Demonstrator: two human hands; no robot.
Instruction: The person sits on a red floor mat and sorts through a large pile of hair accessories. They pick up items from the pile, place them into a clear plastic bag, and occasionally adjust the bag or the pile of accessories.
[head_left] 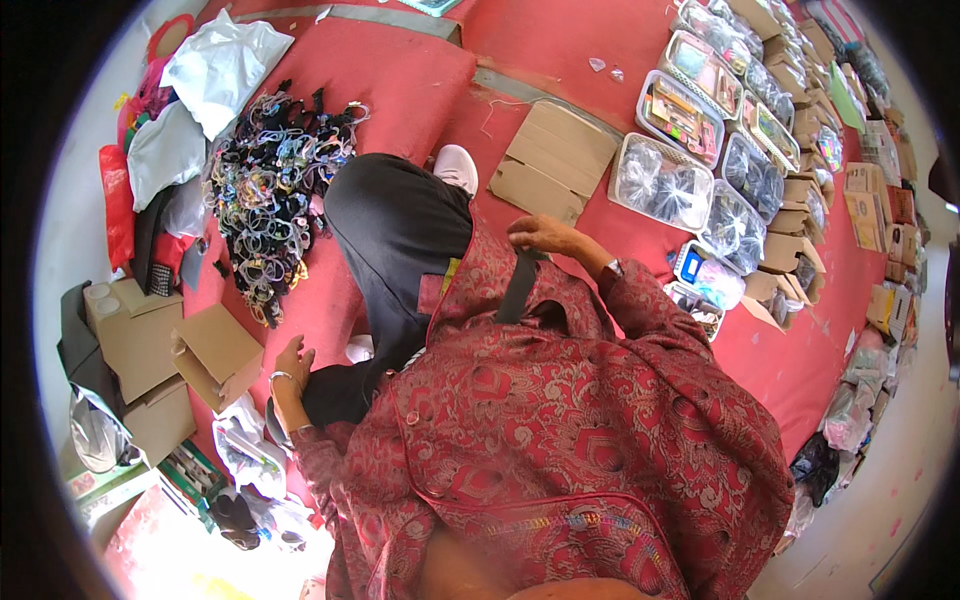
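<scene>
My right hand (550, 236) is closed at the top end of a flat black strip (517, 290), which lies down across the front of my patterned red garment. What the strip is made of does not show clearly. My left hand (291, 368) rests beside my bent leg with fingers loosely apart and nothing in them. An open cardboard box (222, 357) stands just left of it. Farther off, left of my knee, a large pile of hair ties (265, 200), black and mixed colours, spreads over the red floor covering.
Clear plastic baskets (660, 182) of packed goods stand in rows at the right, with cardboard boxes (795, 262) behind. A flattened carton (555, 160) lies ahead. White plastic bags (225, 70) sit at far left, more cartons (135, 330) nearer.
</scene>
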